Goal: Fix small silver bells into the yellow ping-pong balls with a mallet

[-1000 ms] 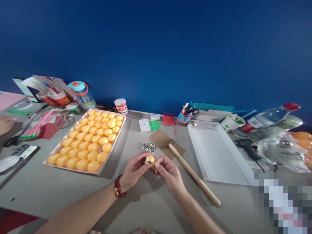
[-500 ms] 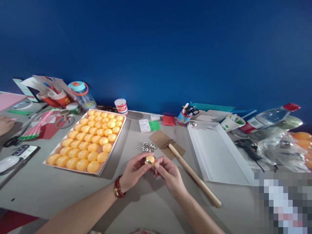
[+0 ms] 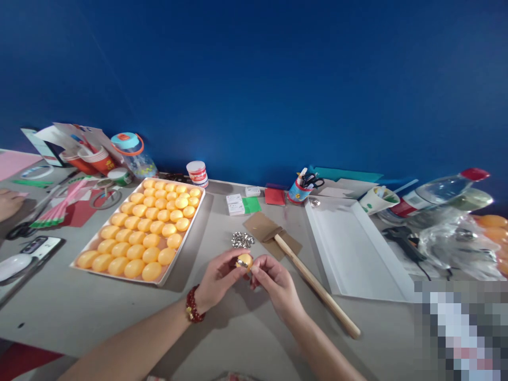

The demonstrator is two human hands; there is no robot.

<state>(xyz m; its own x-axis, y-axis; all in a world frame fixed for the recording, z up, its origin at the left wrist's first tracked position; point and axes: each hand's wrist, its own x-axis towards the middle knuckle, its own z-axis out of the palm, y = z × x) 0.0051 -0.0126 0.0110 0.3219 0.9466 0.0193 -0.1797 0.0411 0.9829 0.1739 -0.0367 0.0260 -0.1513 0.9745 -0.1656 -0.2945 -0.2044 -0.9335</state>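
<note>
My left hand [image 3: 217, 279] and my right hand [image 3: 274, 283] meet over the grey table, both closed on one small yellow ball [image 3: 245, 260]. A shiny silver piece shows on the ball's near side, under my fingertips. A red bead bracelet [image 3: 192, 305] circles my left wrist. Just beyond the hands lies a small heap of silver metal pieces [image 3: 242, 239]. A white tray [image 3: 182, 253] to the left carries several rows of yellow balls [image 3: 147, 225].
A wooden mallet [image 3: 313, 282] lies right of my hands, its head on brown card [image 3: 257, 223]. An empty white tray [image 3: 353, 248] sits at right, with cups, a scissors pot [image 3: 299, 190], bottles and plastic bags behind. Another person's hand [image 3: 8, 202] shows far left amid papers.
</note>
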